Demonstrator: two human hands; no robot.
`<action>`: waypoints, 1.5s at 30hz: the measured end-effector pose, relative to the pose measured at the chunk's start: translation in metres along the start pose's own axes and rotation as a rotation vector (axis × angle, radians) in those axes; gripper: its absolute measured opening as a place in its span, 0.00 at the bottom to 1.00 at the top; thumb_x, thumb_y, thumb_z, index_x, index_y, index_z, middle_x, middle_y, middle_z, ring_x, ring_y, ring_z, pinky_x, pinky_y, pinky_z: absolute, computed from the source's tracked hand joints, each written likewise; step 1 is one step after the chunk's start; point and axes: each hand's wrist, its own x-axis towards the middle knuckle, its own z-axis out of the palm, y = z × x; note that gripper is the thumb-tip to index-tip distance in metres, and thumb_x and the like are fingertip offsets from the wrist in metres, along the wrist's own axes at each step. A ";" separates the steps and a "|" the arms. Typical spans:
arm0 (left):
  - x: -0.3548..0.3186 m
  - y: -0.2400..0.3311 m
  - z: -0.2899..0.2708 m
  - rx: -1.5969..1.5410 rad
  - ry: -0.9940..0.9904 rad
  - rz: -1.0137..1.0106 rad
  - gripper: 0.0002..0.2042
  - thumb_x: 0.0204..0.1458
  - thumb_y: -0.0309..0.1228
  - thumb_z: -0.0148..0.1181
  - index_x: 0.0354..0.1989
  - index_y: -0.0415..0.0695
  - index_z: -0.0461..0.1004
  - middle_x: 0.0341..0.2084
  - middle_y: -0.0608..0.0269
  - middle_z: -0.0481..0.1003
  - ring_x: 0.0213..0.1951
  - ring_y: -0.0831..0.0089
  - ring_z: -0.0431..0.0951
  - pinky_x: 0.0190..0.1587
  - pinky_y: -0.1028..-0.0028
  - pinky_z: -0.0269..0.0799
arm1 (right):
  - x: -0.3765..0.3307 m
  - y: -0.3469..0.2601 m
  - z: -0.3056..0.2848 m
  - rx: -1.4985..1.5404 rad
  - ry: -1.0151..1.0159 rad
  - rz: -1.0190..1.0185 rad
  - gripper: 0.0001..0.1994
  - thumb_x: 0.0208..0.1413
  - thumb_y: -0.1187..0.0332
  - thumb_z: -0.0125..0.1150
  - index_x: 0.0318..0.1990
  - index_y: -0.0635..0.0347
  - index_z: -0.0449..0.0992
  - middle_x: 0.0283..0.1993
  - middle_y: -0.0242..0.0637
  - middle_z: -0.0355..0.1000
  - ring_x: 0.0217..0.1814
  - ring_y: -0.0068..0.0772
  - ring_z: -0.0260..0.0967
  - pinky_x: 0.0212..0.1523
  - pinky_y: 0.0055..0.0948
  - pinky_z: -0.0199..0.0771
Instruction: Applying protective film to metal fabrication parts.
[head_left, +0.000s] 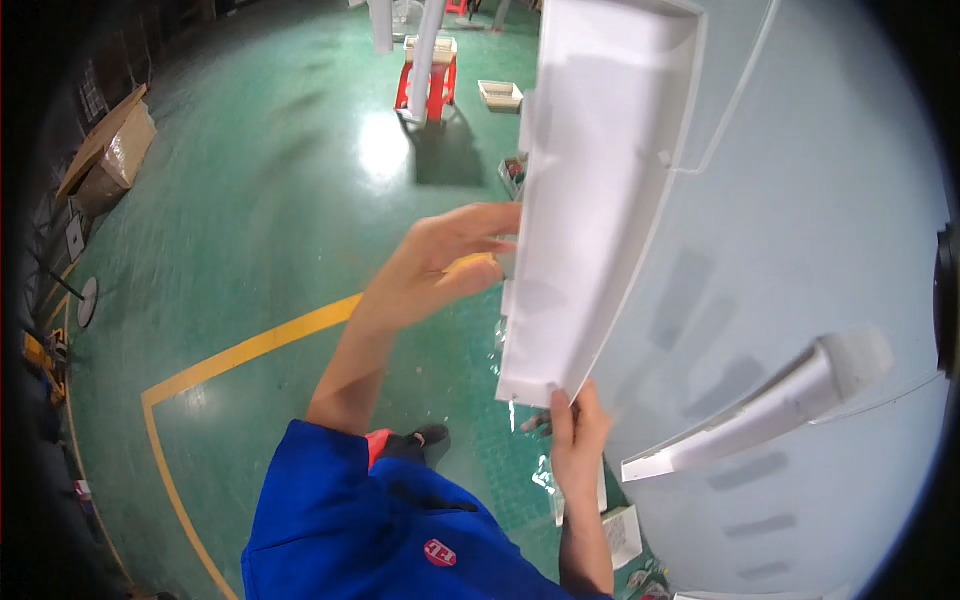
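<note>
A long white trough-shaped part (600, 180) with raised rims stands tall in front of me, its hollow side toward me. Its top runs out of the picture. My right hand (580, 430) grips the lower right corner, thumb on the front and some fingers hidden behind. Beside the left edge is my left hand (450, 258), its fingers stretched toward the part and its thumb held apart from them. The left fingertips reach the edge, and I cannot tell whether they touch it. Yellow floor line shows through the gap between that thumb and the fingers.
A similar white part (740, 415) sticks out over the pale grey surface (660, 400) on the right. Farther off stand a red stool (449, 90) and a cream tray (500, 95). A yellow line (260, 340) marks the green floor. Cardboard (115, 155) leans at the far left.
</note>
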 end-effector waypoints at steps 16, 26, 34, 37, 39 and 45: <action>0.041 0.060 0.054 -0.900 -0.016 -0.148 0.33 0.62 0.57 0.43 0.60 0.37 0.63 0.36 0.47 0.76 0.37 0.61 0.79 0.42 0.58 0.78 | -0.030 -0.030 -0.017 0.333 -0.315 0.084 0.14 0.64 0.66 0.56 0.50 0.66 0.73 0.30 0.29 0.75 0.27 0.13 0.67 0.26 0.17 0.67; 0.043 0.097 0.020 -0.602 0.256 -0.018 0.31 0.61 0.57 0.44 0.55 0.38 0.66 0.35 0.50 0.76 0.36 0.62 0.79 0.38 0.63 0.77 | -0.027 -0.057 -0.015 0.346 -0.347 0.122 0.16 0.62 0.66 0.58 0.53 0.65 0.72 0.40 0.36 0.78 0.36 0.18 0.74 0.29 0.18 0.69; 0.016 0.141 0.011 -0.600 0.355 -0.043 0.33 0.61 0.56 0.43 0.59 0.34 0.63 0.36 0.47 0.74 0.36 0.62 0.76 0.36 0.65 0.74 | 0.014 -0.066 0.009 -0.410 -0.054 -0.201 0.24 0.59 0.56 0.60 0.55 0.65 0.71 0.47 0.52 0.76 0.41 0.47 0.78 0.38 0.39 0.76; 0.011 0.166 0.017 -0.490 0.334 -0.033 0.40 0.61 0.58 0.40 0.67 0.32 0.54 0.38 0.53 0.70 0.36 0.70 0.69 0.33 0.72 0.69 | 0.047 -0.112 0.031 -0.372 0.063 -0.378 0.28 0.60 0.52 0.58 0.58 0.67 0.68 0.50 0.52 0.74 0.45 0.50 0.76 0.43 0.41 0.74; 0.006 0.179 0.019 -0.383 0.383 -0.056 0.40 0.61 0.58 0.40 0.68 0.32 0.54 0.38 0.54 0.70 0.36 0.71 0.68 0.32 0.72 0.69 | 0.067 -0.156 0.045 -0.328 0.171 -0.496 0.27 0.61 0.52 0.56 0.57 0.68 0.69 0.49 0.50 0.76 0.45 0.47 0.76 0.45 0.40 0.73; 0.002 0.202 -0.007 -0.122 0.460 -0.010 0.34 0.62 0.56 0.42 0.64 0.37 0.59 0.42 0.52 0.69 0.37 0.64 0.67 0.35 0.66 0.67 | 0.090 -0.283 0.027 0.197 -0.343 -0.378 0.21 0.60 0.56 0.54 0.27 0.70 0.74 0.29 0.48 0.78 0.33 0.32 0.80 0.28 0.36 0.77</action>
